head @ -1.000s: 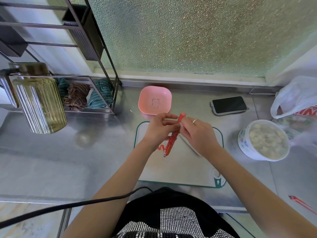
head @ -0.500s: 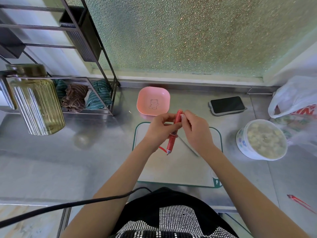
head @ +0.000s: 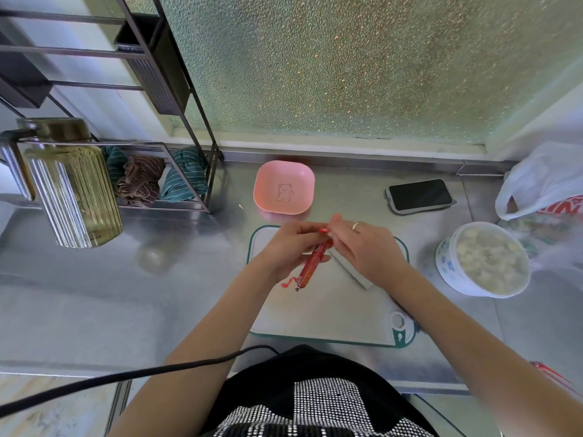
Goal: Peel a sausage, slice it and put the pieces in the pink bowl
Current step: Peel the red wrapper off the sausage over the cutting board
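Red-wrapped sausage (head: 312, 266), just one, hung tilted above the cutting board (head: 331, 310), top end toward the one pink bowl (head: 284, 187), w/ left hand (head: 290, 247) & right hand (head: 366, 247) both pinching it.

- A black phone (head: 419, 194) lies on the steel counter (head: 94, 294).
- Right of the phone: white tub (head: 482, 260), plastic bag (head: 542, 181).
- Far left of it: ribbed jar (head: 74, 190), wire rack (head: 176, 146) holding cloths (head: 142, 179).

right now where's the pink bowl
In the head view the pink bowl sits empty on the steel counter, just beyond the cutting board, left of the phone.
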Motion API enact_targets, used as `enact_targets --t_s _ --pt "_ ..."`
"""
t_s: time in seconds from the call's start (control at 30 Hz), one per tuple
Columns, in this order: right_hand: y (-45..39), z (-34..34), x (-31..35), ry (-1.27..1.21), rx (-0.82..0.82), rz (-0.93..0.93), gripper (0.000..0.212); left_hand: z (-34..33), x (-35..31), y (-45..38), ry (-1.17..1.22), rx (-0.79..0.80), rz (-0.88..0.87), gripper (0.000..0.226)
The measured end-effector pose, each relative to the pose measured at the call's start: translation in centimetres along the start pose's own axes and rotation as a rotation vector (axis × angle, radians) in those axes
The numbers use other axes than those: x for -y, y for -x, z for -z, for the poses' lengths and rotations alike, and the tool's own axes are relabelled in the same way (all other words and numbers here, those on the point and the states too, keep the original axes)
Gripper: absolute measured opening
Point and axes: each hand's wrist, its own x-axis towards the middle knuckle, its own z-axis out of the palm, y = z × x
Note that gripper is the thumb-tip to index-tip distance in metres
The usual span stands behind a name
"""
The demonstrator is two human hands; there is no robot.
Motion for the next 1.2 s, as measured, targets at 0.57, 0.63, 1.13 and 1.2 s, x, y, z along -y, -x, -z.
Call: enact_targets --t_s 0.57,0.63,1.13,1.2 --pt "-1.1 -0.9 -0.5 -0.242 0.092 -0.592 0.021 0.8 1.1 0.6 -0.070 0.247 0.167 0.025" --pt "-0.8 -0.9 -0.9 -0.254 0.077 -0.591 0.024 1.1 1.3 0.7 -0.150 0.218 0.178 0.028" --pt "1.4 -1.2 3.0 -0.196 -0.007 -0.121 0.009 -0.5 2.1 0.0 0.466 -0.049 0.132 0.045" --pt "1.8 -1.1 3.4 -0.208 -0.025 -0.124 0.007 -0.2 2.1 -0.2 0.607 -0.079 0.157 0.044"
